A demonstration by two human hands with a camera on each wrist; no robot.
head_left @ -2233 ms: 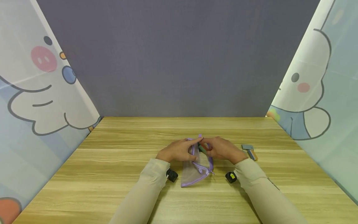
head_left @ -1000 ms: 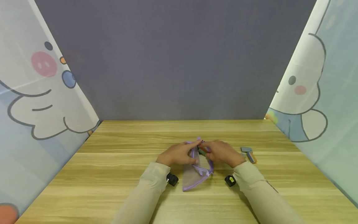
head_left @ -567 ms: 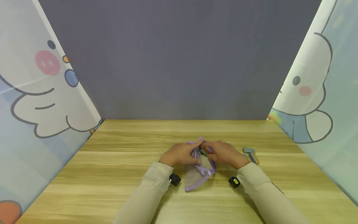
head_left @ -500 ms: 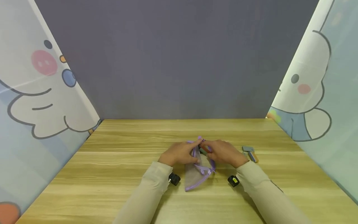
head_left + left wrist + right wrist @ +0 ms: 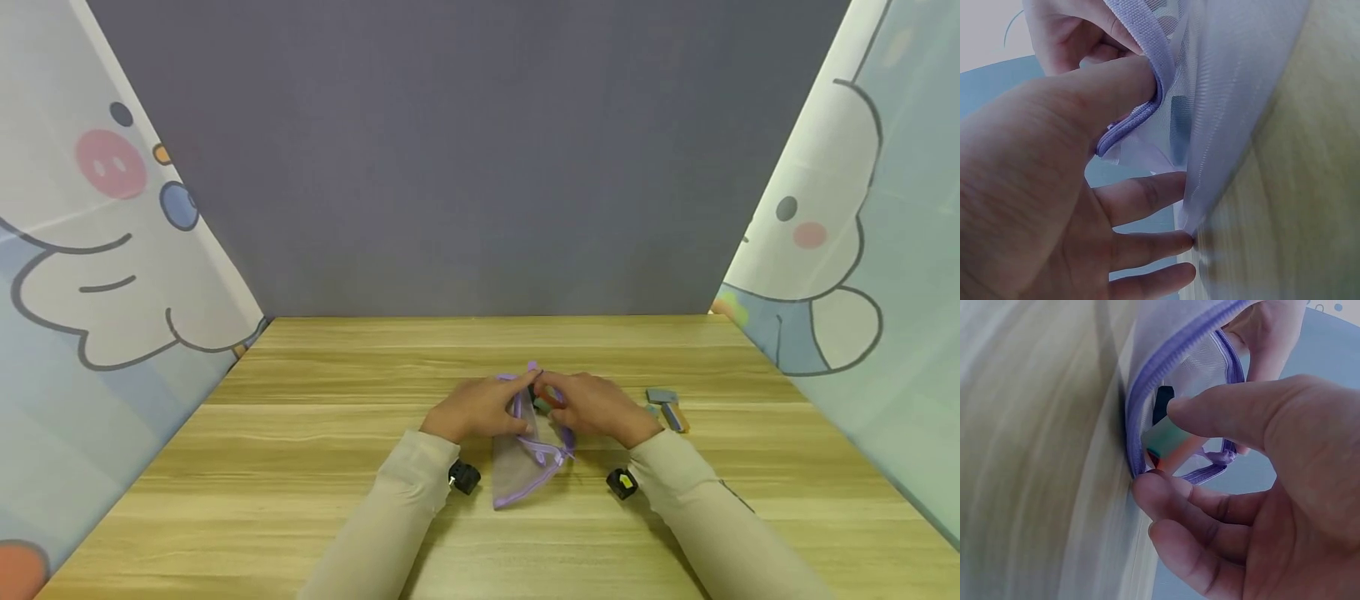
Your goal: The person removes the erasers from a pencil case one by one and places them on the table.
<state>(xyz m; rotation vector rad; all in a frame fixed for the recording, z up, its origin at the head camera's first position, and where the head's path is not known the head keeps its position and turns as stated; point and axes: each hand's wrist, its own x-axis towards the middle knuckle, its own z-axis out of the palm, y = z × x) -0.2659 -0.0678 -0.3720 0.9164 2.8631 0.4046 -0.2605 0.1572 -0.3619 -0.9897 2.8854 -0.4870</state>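
Note:
A mesh zip pouch [image 5: 513, 471] with purple trim lies on the table between my hands, its mouth spread. My left hand [image 5: 476, 408] holds the pouch's edge. In the left wrist view its thumb hooks inside the purple zip [image 5: 1132, 128], while other fingers lie outside along the mesh. From the right, my right hand [image 5: 596, 407] reaches into the mouth and pinches a two-tone green and orange eraser [image 5: 1172, 439]; some of its fingertips are hidden by the eraser. Behind that, a dark piece [image 5: 1163, 403] shows inside the pouch.
To the right of my right hand lie a grey-blue eraser [image 5: 662, 396], an orange, white and blue eraser [image 5: 677, 417] and a small green piece [image 5: 652, 409]. A grey panel [image 5: 480, 167] stands behind the wooden table [image 5: 337, 467]; printed cloths hang on both sides.
Both hands stay at the pouch, with only slight shifts of the right fingers and the eraser in its mouth. The head view has swayed a little.

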